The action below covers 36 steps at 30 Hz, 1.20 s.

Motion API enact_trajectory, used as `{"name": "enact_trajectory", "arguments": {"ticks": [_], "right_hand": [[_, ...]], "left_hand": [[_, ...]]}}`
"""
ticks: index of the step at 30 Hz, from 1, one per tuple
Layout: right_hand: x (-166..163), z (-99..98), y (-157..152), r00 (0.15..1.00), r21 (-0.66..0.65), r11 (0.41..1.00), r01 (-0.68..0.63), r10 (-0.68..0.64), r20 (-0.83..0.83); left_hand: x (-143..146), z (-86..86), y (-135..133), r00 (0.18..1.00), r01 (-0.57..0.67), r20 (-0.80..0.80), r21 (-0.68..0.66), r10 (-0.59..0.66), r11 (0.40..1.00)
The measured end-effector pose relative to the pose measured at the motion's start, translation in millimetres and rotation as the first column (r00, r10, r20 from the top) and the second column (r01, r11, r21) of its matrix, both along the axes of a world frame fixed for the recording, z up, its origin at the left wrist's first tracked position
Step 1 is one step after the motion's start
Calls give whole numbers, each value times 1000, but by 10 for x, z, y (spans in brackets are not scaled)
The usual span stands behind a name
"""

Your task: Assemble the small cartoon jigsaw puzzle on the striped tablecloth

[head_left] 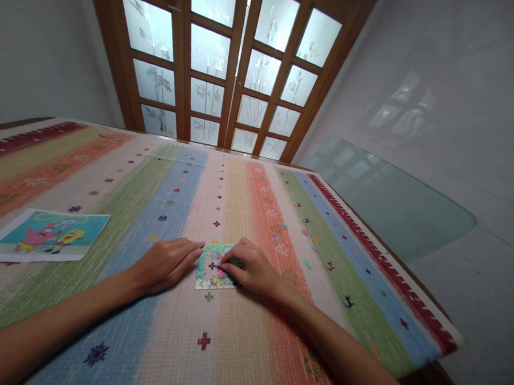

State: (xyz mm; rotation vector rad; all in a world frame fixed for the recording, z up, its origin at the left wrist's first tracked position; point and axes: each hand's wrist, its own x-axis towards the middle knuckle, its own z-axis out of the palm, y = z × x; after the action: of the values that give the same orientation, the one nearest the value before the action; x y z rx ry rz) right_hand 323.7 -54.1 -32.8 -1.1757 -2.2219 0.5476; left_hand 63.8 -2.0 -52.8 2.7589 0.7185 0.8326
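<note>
A partly assembled jigsaw puzzle (201, 283) lies flat on the striped tablecloth, its edge pieces forming a border. Inside that border, a gap shows the cloth beneath. My left hand (168, 264) rests palm down with fingers stretched out, the fingertips touching the puzzle's upper left corner. Over the puzzle's right side, my right hand (252, 268) pinches a small pink puzzle piece (221, 266) between thumb and forefinger, at the gap's right edge. The hand covers part of the puzzle's right side.
Several loose puzzle pieces (308, 265) are scattered to the right on the tablecloth (173, 350). A printed cartoon picture (58, 235) lies at the left. Beyond the table stand wooden doors with frosted panes (209, 47). A glass panel (396, 195) leans by the right wall.
</note>
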Motion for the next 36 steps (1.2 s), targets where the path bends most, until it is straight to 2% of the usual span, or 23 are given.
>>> {"name": "enact_trajectory", "arguments": {"ticks": [5,10,15,19,30,36], "right_hand": [[2,-98,-11,1000,202,979,0,-5,25],[48,-66,-62,998,323,945,-55,47,32],[66,-29,-141,983,376,910,-172,134,123],[60,-50,-158,967,435,870,-233,158,201],[41,-63,-157,961,484,844,-229,117,251],[41,-54,-155,961,480,849,-221,106,255]], "left_hand": [[11,61,-19,998,59,31,68,-61,996],[29,46,-14,996,55,51,204,-67,977],[55,38,-25,995,71,39,312,-87,947],[72,46,-38,995,91,11,319,-100,943],[64,39,-34,996,89,-11,364,-92,927],[67,27,-29,997,70,-16,376,-69,924]]}}
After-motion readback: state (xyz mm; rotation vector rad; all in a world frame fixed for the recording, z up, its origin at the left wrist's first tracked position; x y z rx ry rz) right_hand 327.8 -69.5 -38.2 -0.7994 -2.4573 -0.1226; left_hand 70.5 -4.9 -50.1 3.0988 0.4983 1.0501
